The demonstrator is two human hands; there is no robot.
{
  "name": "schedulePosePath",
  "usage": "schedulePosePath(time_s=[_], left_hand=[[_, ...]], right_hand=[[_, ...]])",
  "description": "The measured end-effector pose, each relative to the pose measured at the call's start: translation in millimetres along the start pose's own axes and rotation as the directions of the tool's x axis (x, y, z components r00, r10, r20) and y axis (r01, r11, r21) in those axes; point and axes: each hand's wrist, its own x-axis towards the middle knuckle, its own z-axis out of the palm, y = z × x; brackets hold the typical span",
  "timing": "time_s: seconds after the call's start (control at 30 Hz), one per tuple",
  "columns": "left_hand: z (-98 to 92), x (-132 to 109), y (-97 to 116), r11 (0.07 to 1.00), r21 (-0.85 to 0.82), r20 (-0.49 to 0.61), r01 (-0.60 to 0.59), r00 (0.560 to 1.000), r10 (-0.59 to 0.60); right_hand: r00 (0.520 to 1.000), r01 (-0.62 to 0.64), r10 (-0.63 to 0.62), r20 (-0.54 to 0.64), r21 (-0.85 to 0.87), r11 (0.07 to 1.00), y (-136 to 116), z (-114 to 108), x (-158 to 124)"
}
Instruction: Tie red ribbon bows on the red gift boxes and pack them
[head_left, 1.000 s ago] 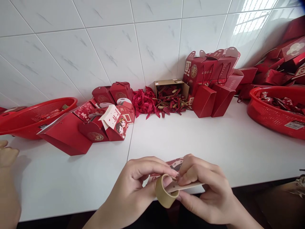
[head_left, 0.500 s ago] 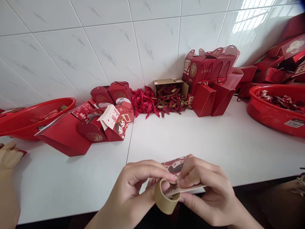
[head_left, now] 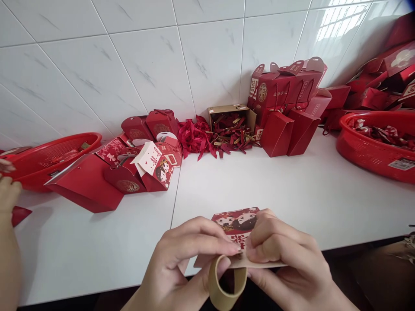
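Note:
A red and white printed gift box [head_left: 236, 217], with cartoon faces on its far side, is near the table's front edge between my hands. My right hand [head_left: 285, 255] pinches its pale flap, thumb underneath and fingers on top. Against the flap hangs a gold strap [head_left: 222, 287] bent into a loop, its inner side dark. My left hand [head_left: 191, 259] is closed on this strap, the thumb partly inside the loop and the fingertips pressed on the flap. The strap's ends at the flap are mostly hidden by my fingers.
Behind stand red gift boxes [head_left: 129, 172], loose red ribbons [head_left: 196, 136] and a carton [head_left: 231, 109] of straps. More red boxes [head_left: 275, 93] are stacked right of it. Red baskets [head_left: 372, 149] flank the table. Another person's hand [head_left: 8, 190] is at far left.
The gift box has tilted, so more of its printed face shows. The strap loop hangs lower, below the flap. The other person's hand at left has moved up to the basket.

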Motion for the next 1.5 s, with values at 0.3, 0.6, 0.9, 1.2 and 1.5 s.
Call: schedulePosePath(time_s=[0.3,0.6,0.9,1.2,1.5], left_hand=[[0.9,0.5,3.5,0.999,0.038,0.127,0.007,0.992,-0.011],[0.4,1.6,-7.7,0.999,-0.034,0.174,-0.006,0.985,0.012],[-1.1,-5.5,-25.7,0.977,0.007,0.105,-0.214,0.972,0.212],[13.8,-8.3,-32.9,0.977,-0.110,-0.091,-0.183,0.981,0.173],[9.3,-2.5,-24.8,0.950,-0.117,0.049,-0.289,0.954,0.297]], right_hand=[[0.999,0.046,-0.047,-0.009,-0.092,0.995,1.8,0.9,-5.8],[0.997,0.075,-0.073,0.015,-0.098,0.992,2.7,0.3,-8.1],[0.994,0.091,-0.091,0.057,-0.002,0.996,4.1,-0.8,-8.6],[0.992,0.124,-0.123,0.032,-0.047,0.991,5.5,1.4,-14.6],[0.990,0.143,-0.143,0.001,-0.080,0.987,-0.1,-1.8,-14.8]])
